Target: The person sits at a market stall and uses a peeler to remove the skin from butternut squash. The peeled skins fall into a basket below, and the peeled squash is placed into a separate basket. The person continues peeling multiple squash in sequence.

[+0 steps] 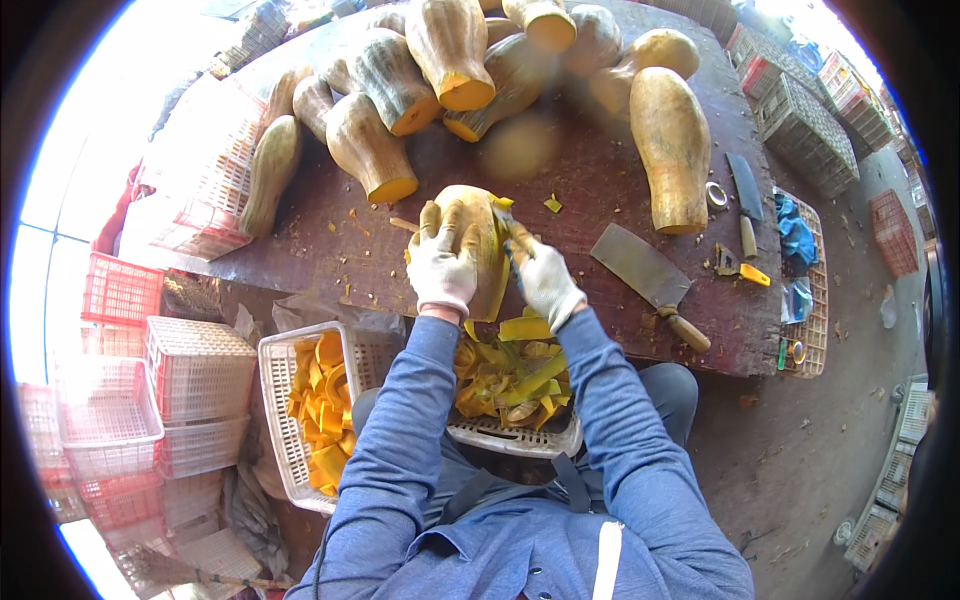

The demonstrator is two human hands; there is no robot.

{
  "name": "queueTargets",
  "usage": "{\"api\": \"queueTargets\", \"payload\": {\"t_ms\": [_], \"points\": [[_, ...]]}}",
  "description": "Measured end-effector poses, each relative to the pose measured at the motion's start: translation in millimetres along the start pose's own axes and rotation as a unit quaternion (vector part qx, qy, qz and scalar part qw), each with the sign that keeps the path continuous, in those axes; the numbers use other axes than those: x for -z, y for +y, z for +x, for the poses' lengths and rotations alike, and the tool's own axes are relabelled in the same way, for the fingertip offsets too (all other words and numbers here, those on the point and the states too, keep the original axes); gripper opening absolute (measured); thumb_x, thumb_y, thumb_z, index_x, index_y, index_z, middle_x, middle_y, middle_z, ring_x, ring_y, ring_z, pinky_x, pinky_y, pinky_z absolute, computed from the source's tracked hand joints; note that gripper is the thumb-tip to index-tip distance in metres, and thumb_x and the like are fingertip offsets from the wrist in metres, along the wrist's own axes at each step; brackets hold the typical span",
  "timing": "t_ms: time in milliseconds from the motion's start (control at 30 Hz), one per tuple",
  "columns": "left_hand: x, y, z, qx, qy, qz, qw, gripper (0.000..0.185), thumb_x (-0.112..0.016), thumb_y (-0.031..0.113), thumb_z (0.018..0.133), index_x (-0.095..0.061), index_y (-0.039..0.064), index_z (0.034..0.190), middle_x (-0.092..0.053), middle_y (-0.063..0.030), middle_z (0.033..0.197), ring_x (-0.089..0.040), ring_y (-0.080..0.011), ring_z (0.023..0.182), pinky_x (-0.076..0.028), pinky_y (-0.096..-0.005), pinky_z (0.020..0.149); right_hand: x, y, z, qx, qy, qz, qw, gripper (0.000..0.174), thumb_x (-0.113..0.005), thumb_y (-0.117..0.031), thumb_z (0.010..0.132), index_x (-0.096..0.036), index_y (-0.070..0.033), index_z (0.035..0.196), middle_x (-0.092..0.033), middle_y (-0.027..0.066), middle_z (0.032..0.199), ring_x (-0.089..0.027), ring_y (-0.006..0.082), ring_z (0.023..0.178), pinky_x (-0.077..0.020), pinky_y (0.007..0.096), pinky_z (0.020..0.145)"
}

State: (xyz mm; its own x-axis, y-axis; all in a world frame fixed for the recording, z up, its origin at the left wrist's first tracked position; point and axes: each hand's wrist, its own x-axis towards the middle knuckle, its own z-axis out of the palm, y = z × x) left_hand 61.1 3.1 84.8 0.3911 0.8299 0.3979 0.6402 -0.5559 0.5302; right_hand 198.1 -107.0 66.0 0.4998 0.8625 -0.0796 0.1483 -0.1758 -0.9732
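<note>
A tan squash (pixel 466 196) lies on the dark red tabletop (pixel 540 255) right in front of me, its near side partly peeled. My gloved left hand (pixel 444 266) presses down on it with the fingers spread over the skin. In my gloved right hand (pixel 547 277) is a peeler (pixel 504 214), held against the squash's right side; my fingers hide most of its handle. Below the table edge, a white crate (pixel 517 442) between my knees holds green and yellow peelings (pixel 525 375). To the right lies a cleaver (pixel 643 262) with a wooden handle.
Several squashes (pixel 382 82) with cut ends lie at the back, and one (pixel 669 150) stands apart at right. Another cleaver (pixel 745 191) and a yellow-handled peeler (pixel 752 274) lie near the right edge. At left, a white crate (pixel 270 405) holds orange squash pieces (pixel 322 412), beside stacked crates (pixel 199 375).
</note>
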Motion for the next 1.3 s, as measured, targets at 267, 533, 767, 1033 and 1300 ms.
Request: {"api": "queueTargets", "payload": {"t_ms": [267,533,767,1033,1300], "points": [[-4.9,-9.1,15.2,0.062,-0.034,-0.044,0.997,0.050,-0.069,0.043,0.095,-0.063,0.028,0.143,-0.048,-0.0114,0.158,-0.051,-0.0400,0.134,-0.043,-0.0440,0.114,-57.5,6.9,-122.6,-0.049,0.026,-0.010,0.998,0.050,-0.055,-0.015,0.106,-0.046,-0.006,0.154,-0.073,0.0244,0.099,-0.071,0.0246,0.082,-0.0553,0.0363,0.080],[-1.9,-3.9,8.7,0.048,-0.032,-0.004,0.998,0.054,-0.070,0.049,0.093,-0.063,0.028,0.142,-0.047,-0.0097,0.159,-0.051,-0.0396,0.134,-0.044,-0.0453,0.113,-74.8,43.7,-202.6,-0.014,-0.004,0.035,0.999,0.046,-0.057,-0.011,0.105,-0.054,-0.013,0.151,-0.075,0.0158,0.103,-0.069,0.0160,0.085,-0.0555,0.0333,0.076],[24.8,14.7,10.0,0.051,-0.085,0.011,0.995,0.079,-0.083,0.046,0.081,-0.055,0.019,0.150,-0.045,-0.0147,0.159,-0.047,-0.0394,0.138,-0.039,-0.0445,0.117,-21.4,48.8,-160.1,-0.002,0.066,0.103,0.992,0.047,-0.053,-0.014,0.106,-0.049,-0.008,0.152,-0.064,0.0162,0.140,-0.060,0.0157,0.123,-0.0446,0.0284,0.105],[8.7,-34.9,18.8,-0.019,-0.034,0.032,0.999,0.053,-0.066,0.035,0.097,-0.056,0.024,0.148,-0.047,-0.0122,0.158,-0.046,-0.0402,0.139,-0.041,-0.0460,0.116,-15.0,48.9,-75.0,0.015,0.019,0.187,0.982,0.044,-0.055,-0.016,0.108,-0.052,-0.006,0.150,-0.068,0.0102,0.134,-0.062,0.0146,0.118,-0.0480,0.0279,0.101],[22.3,-46.1,8.5,0.008,-0.063,-0.023,0.998,0.062,-0.067,0.040,0.097,-0.050,0.022,0.154,-0.038,-0.0151,0.163,-0.036,-0.0415,0.146,-0.031,-0.0468,0.122,-14.1,-15.4,19.4,-0.021,-0.109,0.084,0.990,0.041,-0.050,-0.021,0.111,-0.054,-0.009,0.150,-0.066,-0.0030,0.113,-0.058,0.0057,0.093,-0.0521,0.0232,0.081]]}}
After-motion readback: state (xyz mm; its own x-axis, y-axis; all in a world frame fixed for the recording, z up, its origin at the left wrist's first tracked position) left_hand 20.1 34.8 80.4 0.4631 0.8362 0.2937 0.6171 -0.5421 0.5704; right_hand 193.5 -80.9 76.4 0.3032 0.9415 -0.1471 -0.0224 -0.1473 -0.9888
